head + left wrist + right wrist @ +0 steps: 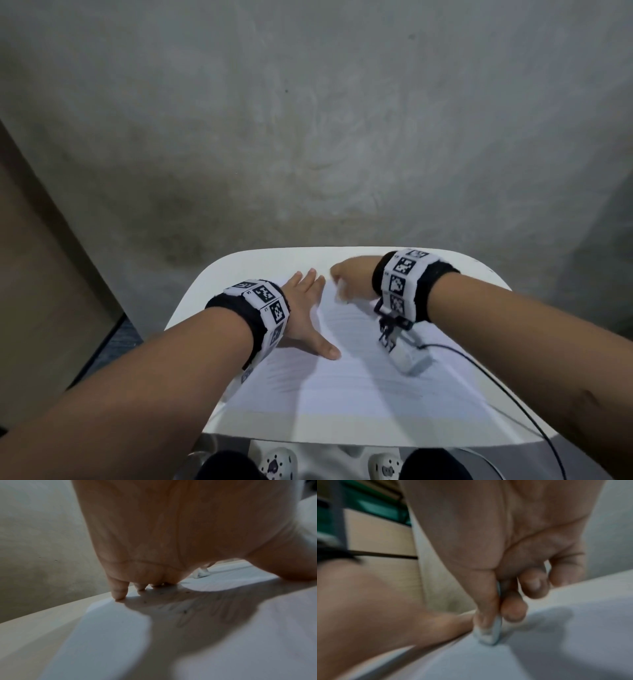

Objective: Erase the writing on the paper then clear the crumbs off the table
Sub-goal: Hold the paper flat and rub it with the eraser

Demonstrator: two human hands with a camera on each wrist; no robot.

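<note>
A white sheet of paper (342, 370) lies on a small white table (212, 284). My left hand (306, 315) rests flat on the sheet's left part, fingers spread and straight. Faint pencil writing (197, 609) shows on the paper under that hand, with several dark crumbs (187, 592) near the fingertips (118, 595). My right hand (346, 281) pinches a white eraser (489, 635) between thumb and fingers and presses its tip on the paper near the far edge, just right of the left fingers. The eraser (201, 573) also shows beyond my left palm.
A grey concrete wall (308, 120) stands right behind the table. A brown cabinet (41, 274) is at the left. A black cable (496, 383) runs from my right wrist camera across the table's right side. Shoes (277, 462) and knees sit below the near edge.
</note>
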